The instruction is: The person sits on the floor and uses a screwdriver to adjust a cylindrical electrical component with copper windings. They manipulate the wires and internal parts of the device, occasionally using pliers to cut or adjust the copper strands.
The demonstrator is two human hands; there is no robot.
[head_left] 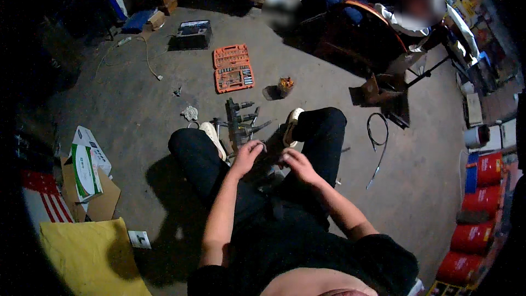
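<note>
Between my knees, my left hand (246,159) is closed, its fingertips on a small, dark, curved piece (263,146) whose kind I cannot make out. My right hand (298,164) is level with it, a short gap away, fingers bent and pinched together. Whatever they hold is too small and dark to name. Just beyond, on the floor between my shoes, lies a dark metal assembly (234,123) with several stubby cylinders and rods pointing right. Farther out, an orange socket set case (234,69) lies open with its tools inside. A clear cup of small orange-brown pieces (285,86) stands right of it.
A black battery (193,34) is beyond the case, and a crumpled pale rag (189,113) near my left foot. A black cable (377,143) curls at right. Red drums (482,201) line the right side; cartons (87,170) stand left. Another person sits far right.
</note>
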